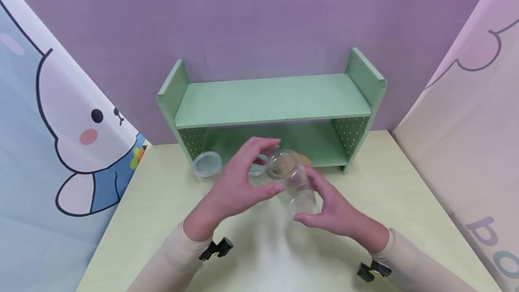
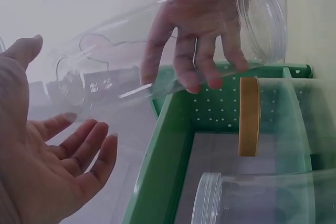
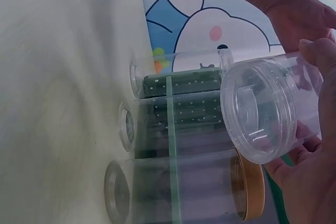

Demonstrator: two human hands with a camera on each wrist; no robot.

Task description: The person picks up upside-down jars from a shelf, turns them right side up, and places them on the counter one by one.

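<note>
A clear plastic jar (image 1: 299, 188) is held tilted above the table, its narrower base end up toward the left. My right hand (image 1: 334, 208) grips it near the wide threaded end (image 3: 260, 111), fingers round its side. Around the raised base end, my left hand (image 1: 237, 186) holds its thumb and fingers apart; in the left wrist view, its relaxed fingers (image 2: 86, 153) lie just below that end. Behind the hands stand three more clear jars: one with a clear lid (image 1: 207, 164) at left, a middle one (image 1: 258, 166) partly hidden by my left hand, and one with an orange lid (image 3: 253, 187).
A green two-tier shelf (image 1: 275, 100) stands at the back of the pale table (image 1: 162, 220), the three upright jars along its front edge. A purple backdrop hangs behind it, with printed cloths on both sides.
</note>
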